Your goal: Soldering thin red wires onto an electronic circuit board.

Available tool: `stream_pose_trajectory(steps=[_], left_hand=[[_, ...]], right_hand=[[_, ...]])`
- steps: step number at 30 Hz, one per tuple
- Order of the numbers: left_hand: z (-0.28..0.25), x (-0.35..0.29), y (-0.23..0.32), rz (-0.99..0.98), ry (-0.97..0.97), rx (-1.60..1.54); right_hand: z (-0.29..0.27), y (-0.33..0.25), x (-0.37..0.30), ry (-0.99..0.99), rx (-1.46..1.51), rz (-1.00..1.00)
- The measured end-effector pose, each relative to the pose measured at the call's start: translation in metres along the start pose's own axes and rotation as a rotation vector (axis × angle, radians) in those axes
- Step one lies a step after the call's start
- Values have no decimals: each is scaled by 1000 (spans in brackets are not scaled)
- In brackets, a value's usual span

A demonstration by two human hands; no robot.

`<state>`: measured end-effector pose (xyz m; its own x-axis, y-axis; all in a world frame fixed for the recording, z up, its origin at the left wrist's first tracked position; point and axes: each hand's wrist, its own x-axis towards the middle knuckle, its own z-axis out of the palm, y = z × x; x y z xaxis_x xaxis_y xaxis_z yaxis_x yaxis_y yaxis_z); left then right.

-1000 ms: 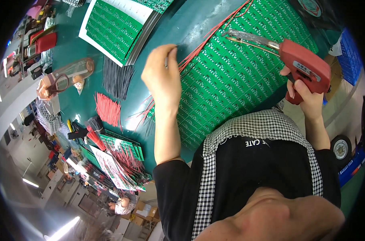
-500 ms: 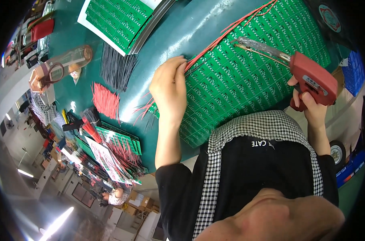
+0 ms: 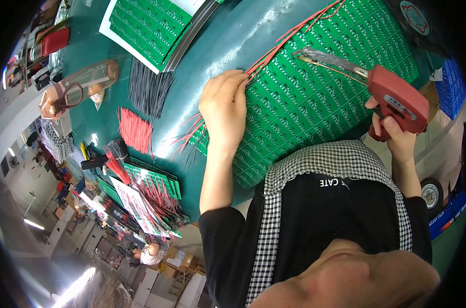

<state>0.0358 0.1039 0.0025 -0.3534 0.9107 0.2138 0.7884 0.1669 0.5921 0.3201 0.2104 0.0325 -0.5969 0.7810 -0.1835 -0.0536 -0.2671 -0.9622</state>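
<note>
A person [image 3: 325,226] is wearing a black short-sleeved top [image 3: 307,205] bearing white lettering [image 3: 333,183], while a black-and-white checked apron [image 3: 330,159] is covering its lower front, matching straps [image 3: 266,246] running up both sides.

The soldering gun [image 3: 406,93] looks smooth plastic, the tabletop [image 3: 212,49] smooth and glossy, the apron [image 3: 328,155] matt woven cloth

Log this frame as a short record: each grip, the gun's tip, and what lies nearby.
Left grip: at the red wires; how firmly is unclear
Right grip: holding a red soldering gun
Gun tip: over the green circuit boards; contact unclear
Left of boards: black wire pile, red wire pile
</note>
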Motion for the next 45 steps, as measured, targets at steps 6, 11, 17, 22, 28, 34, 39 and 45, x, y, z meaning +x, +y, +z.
stream_pose_trajectory(steps=[6,11,17,22,28,34,39,45], left_hand=[[1,-2,0,11,-14,-20],[2,-2,0,14,-25,-27],[-9,0,17,151,157,144],[15,-17,52,507,-220,17],[48,-28,45,636,-148,103],[56,-24,40,692,-84,179],[61,-19,30,698,-71,201],[63,-10,29,716,-29,243]], right_hand=[[2,1,-1,-13,-5,4],[1,1,-1,6,-5,2],[-6,12,1,-1,8,6],[0,-4,-1,53,33,-23],[-16,33,-6,174,433,60],[-25,50,-21,39,693,13],[-20,63,-28,-48,837,26],[-17,74,-29,-80,908,21]])
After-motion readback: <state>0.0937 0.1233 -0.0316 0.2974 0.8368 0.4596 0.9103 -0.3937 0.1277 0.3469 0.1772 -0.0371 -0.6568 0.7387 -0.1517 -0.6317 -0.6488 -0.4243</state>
